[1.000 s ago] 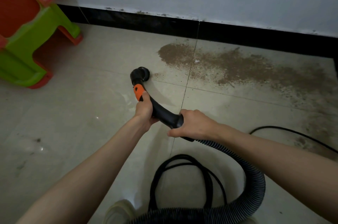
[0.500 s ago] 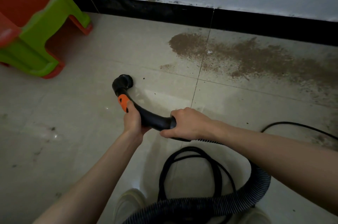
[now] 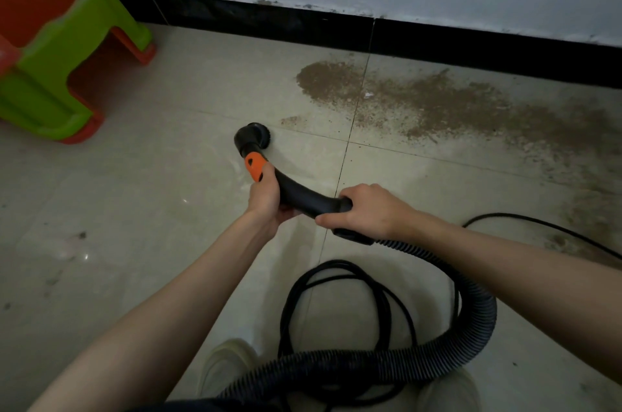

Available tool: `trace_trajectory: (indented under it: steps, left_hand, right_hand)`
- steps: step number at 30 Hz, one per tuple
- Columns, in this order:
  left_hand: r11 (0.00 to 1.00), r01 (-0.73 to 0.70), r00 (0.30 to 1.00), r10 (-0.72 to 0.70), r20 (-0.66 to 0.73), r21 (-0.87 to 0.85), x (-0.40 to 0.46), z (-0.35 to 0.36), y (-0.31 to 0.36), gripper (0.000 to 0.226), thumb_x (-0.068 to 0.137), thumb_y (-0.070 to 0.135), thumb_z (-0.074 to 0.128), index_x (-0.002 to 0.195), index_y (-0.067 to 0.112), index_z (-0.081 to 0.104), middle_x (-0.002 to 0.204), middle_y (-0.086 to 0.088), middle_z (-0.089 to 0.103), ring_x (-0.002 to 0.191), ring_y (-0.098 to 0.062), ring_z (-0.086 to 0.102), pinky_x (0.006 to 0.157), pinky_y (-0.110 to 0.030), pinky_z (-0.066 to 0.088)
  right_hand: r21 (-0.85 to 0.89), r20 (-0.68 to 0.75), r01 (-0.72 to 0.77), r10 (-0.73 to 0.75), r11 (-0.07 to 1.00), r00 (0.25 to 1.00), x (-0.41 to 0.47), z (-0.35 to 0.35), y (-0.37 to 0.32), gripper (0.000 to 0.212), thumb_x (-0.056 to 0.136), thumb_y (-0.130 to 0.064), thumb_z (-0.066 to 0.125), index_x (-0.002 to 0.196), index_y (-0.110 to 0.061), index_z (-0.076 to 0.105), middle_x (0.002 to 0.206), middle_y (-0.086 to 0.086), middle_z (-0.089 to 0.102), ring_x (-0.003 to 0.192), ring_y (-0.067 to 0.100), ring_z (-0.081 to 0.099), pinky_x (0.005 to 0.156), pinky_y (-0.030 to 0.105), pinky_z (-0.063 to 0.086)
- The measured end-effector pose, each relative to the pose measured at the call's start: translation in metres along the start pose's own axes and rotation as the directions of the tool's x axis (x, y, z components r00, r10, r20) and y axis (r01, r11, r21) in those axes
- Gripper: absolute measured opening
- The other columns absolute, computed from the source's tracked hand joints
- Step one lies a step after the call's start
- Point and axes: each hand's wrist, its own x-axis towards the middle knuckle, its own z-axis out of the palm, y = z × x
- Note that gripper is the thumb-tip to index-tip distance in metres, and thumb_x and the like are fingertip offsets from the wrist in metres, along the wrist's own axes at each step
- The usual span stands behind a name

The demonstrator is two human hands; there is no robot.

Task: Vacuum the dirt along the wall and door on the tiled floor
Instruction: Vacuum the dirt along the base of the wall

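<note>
Both my hands grip the vacuum wand at frame centre: left hand [image 3: 266, 199] clenched just below the orange collar, right hand [image 3: 365, 211] wrapped round the bend where the ribbed hose [image 3: 471, 320] joins. The brush nozzle [image 3: 254, 139] sits on clean tile, short of the dirt [image 3: 420, 102] spread along the black skirting at upper right. The looped cord [image 3: 340, 310] near my feet could snag a step, I judge, and a hasty sweep might scatter grit.
</note>
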Motion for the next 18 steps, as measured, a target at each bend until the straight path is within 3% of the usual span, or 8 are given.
trace_trajectory:
  steps: [5,7,11,14,18]
  left_hand:
    - [1.0,0.021,0.999,-0.022,-0.027,-0.017,-0.006,-0.003,-0.003,0.04,0.096,0.053,0.033,0.118,0.019,0.037,0.084,-0.003,0.053,0.075,-0.022,0.059,0.048,-0.034,0.052]
    - [0.998,0.031,0.998,-0.034,-0.057,-0.048,-0.014,-0.005,-0.01,0.04,0.096,0.051,0.035,0.112,0.014,0.039,0.087,-0.007,0.057,0.076,-0.025,0.062,0.044,-0.031,0.052]
    - [0.995,0.053,0.996,-0.059,-0.068,-0.082,-0.036,-0.004,-0.022,0.042,0.095,0.05,0.037,0.11,0.011,0.044,0.09,-0.011,0.061,0.077,-0.027,0.064,0.044,-0.031,0.052]
    - [0.993,0.085,0.996,-0.088,-0.026,-0.083,-0.048,0.002,-0.026,0.043,0.095,0.05,0.037,0.112,0.011,0.042,0.089,-0.011,0.06,0.077,-0.027,0.063,0.045,-0.032,0.052]
    - [0.99,0.111,0.993,-0.107,0.047,-0.087,-0.052,0.01,-0.024,0.042,0.097,0.048,0.036,0.114,0.009,0.039,0.091,-0.012,0.058,0.077,-0.027,0.062,0.045,-0.033,0.053]
  right_hand:
    - [0.066,0.11,-0.002,-0.006,0.998,0.994,-0.003,-0.009,-0.004,0.041,0.08,-0.059,0.067,0.091,-0.02,0.064,0.082,-0.001,0.064,0.073,0.013,0.061,0.061,0.026,0.047]
    - [0.1,0.189,-0.009,-0.01,0.995,0.982,-0.011,-0.017,-0.005,0.038,0.082,-0.056,0.068,0.09,-0.019,0.065,0.085,-0.001,0.065,0.073,0.013,0.061,0.063,0.026,0.046]
    - [0.146,0.343,-0.05,-0.003,0.988,0.939,-0.028,-0.034,-0.011,0.041,0.085,-0.049,0.068,0.098,-0.01,0.069,0.081,-0.001,0.067,0.058,0.009,0.063,0.057,0.023,0.05]
    - [0.211,0.45,-0.16,0.05,0.964,0.892,-0.037,-0.04,-0.012,0.042,0.085,-0.042,0.07,0.094,-0.001,0.068,0.074,0.007,0.068,0.054,0.021,0.064,0.051,0.026,0.055]
    - [0.244,0.452,-0.233,0.103,0.941,0.886,-0.045,-0.042,-0.006,0.049,0.084,-0.042,0.072,0.101,0.004,0.066,0.079,0.015,0.068,0.057,0.027,0.064,0.057,0.033,0.057]
